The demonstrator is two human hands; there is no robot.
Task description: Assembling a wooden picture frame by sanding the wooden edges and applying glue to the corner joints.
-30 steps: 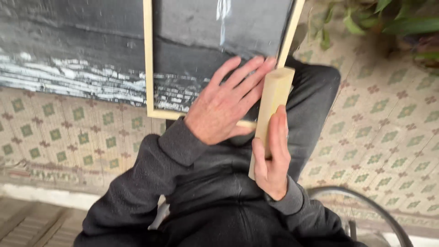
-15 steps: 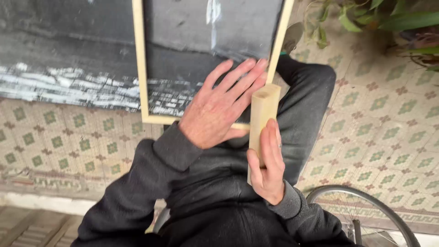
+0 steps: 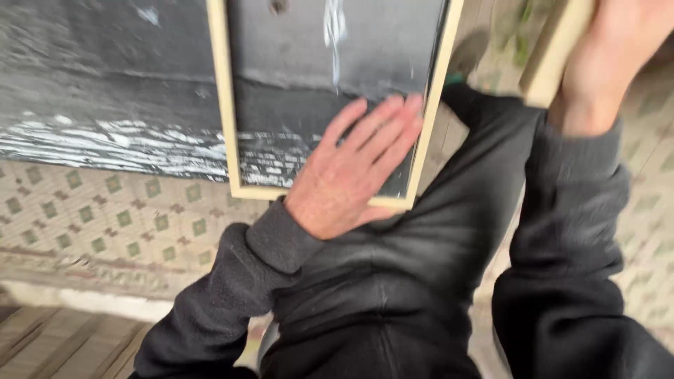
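My left hand [image 3: 351, 165] lies flat with fingers spread on the lower right corner of a pale wooden frame [image 3: 223, 133] that rests on my knee. The frame surrounds a see-through or mirror-like pane [image 3: 309, 63] showing dark grey wall. My right hand [image 3: 604, 56] is raised at the top right, closed around a pale wooden block [image 3: 554, 49], held apart from the frame. Both arms wear dark grey sleeves, and my legs are in dark trousers [image 3: 421, 267].
A dark grey wall with white paint streaks [image 3: 105, 140] stands behind the frame. The floor is patterned tile with green squares [image 3: 105, 224]. A wooden step edge [image 3: 63, 344] lies at the lower left. Green plant leaves [image 3: 523, 28] show blurred at the top right.
My right hand has lifted the wooden block up and to the right, away from the frame's edge. My left hand stays flat on the frame. The view has moved closer.
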